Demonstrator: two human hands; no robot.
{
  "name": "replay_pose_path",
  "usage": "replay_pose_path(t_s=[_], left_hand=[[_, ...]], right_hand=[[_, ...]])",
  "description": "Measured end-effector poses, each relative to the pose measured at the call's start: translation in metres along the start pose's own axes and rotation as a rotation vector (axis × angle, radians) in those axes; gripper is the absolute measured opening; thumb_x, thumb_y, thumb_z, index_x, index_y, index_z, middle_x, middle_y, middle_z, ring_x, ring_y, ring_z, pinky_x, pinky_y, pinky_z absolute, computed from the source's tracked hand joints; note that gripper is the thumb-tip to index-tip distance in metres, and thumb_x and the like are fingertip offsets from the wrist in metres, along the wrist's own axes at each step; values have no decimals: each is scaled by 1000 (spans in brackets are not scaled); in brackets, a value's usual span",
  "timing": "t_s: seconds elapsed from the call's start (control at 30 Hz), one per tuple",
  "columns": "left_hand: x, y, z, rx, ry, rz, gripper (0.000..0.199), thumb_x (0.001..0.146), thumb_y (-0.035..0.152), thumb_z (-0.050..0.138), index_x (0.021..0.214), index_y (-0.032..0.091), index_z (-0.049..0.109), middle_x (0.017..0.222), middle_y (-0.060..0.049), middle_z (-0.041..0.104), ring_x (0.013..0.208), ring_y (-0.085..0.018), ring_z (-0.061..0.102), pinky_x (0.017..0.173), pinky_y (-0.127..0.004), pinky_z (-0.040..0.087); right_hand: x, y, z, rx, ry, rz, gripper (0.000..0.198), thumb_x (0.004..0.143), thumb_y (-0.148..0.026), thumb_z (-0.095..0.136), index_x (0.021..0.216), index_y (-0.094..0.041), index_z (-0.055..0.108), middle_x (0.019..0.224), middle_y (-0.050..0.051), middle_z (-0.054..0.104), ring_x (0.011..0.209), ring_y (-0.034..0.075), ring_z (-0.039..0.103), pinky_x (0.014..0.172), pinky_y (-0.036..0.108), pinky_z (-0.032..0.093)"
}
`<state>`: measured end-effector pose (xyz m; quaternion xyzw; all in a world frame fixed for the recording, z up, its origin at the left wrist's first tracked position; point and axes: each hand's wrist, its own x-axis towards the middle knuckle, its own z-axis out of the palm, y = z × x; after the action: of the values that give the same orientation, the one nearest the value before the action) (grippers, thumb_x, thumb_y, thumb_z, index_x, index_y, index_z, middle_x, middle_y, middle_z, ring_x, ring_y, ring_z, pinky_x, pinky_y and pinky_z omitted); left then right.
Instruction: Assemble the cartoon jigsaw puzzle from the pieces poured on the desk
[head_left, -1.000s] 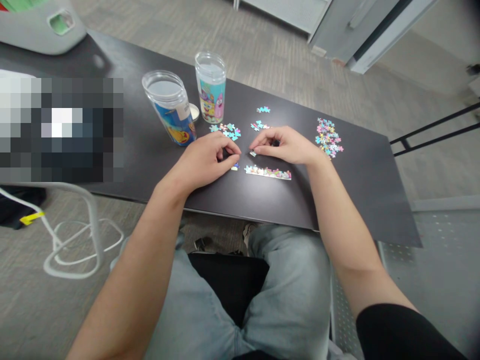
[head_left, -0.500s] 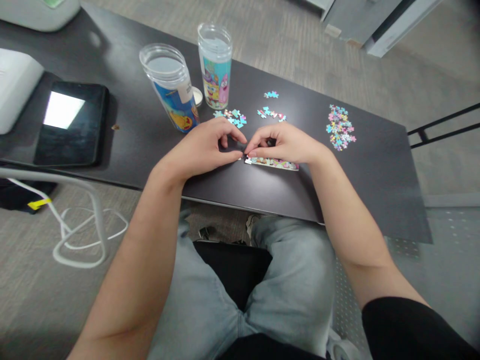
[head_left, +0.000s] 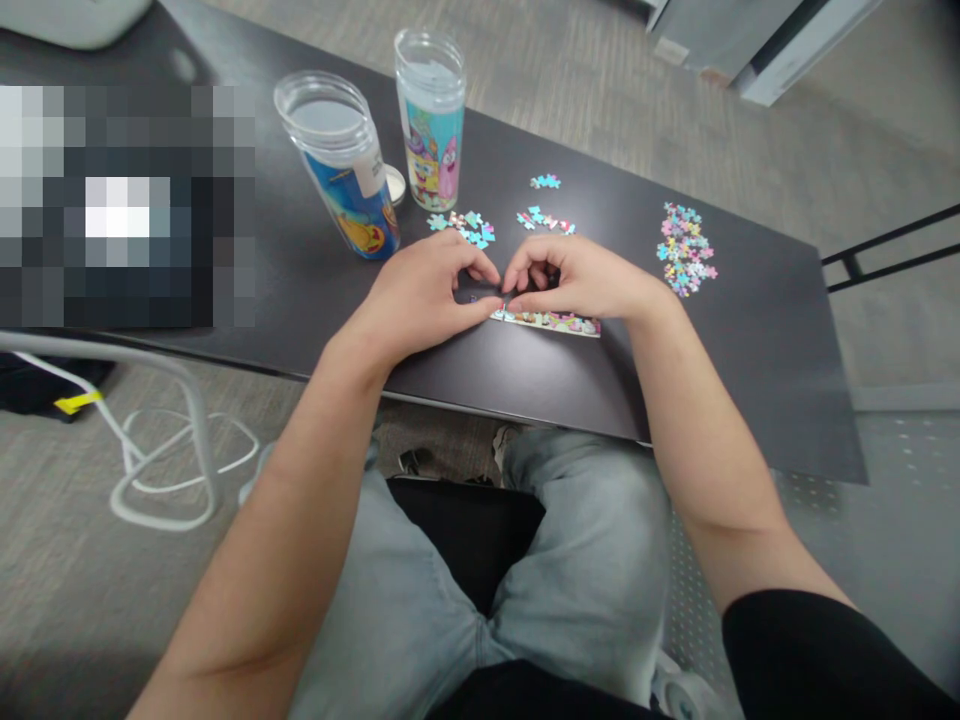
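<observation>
A strip of joined jigsaw pieces (head_left: 566, 323) lies near the table's front edge, its left end between my fingertips. My left hand (head_left: 431, 290) is closed, with thumb and index finger on a small jigsaw piece at that end; the fingers partly cover it. Across from it, my right hand (head_left: 585, 275) has its thumb on the strip's upper edge and its fingers curled in. Beyond the hands lie a loose cluster of jigsaw pieces (head_left: 477, 232), a short row of pieces (head_left: 546, 220) and a small joined group (head_left: 545, 182).
Two clear-topped canisters with cartoon prints, one blue (head_left: 352, 205) and one turquoise (head_left: 433, 150), stand at the back left, a round lid (head_left: 394, 184) beside them. A larger heap of jigsaw pieces (head_left: 684, 250) is at the right. The left part of the table is pixelated.
My left hand has moved slightly right, bringing its piece against the strip's left end. My right fingertips have shifted a little right, showing more of the strip.
</observation>
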<state>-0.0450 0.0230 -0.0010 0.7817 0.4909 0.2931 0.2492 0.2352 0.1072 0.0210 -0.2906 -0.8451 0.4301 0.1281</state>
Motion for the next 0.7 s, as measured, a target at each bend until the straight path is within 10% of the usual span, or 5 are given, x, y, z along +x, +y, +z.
replay_pose_path(t_s=[0.7], left_hand=[[3, 6, 5, 53, 5, -27, 24, 97, 42, 91, 117, 29, 90, 120, -7, 83, 118, -34, 74, 109, -51, 59]], right_hand=[[3, 8, -2, -31, -22, -21, 44, 96, -69, 110, 109, -31, 92, 98, 2, 78, 89, 23, 65, 82, 40, 57]])
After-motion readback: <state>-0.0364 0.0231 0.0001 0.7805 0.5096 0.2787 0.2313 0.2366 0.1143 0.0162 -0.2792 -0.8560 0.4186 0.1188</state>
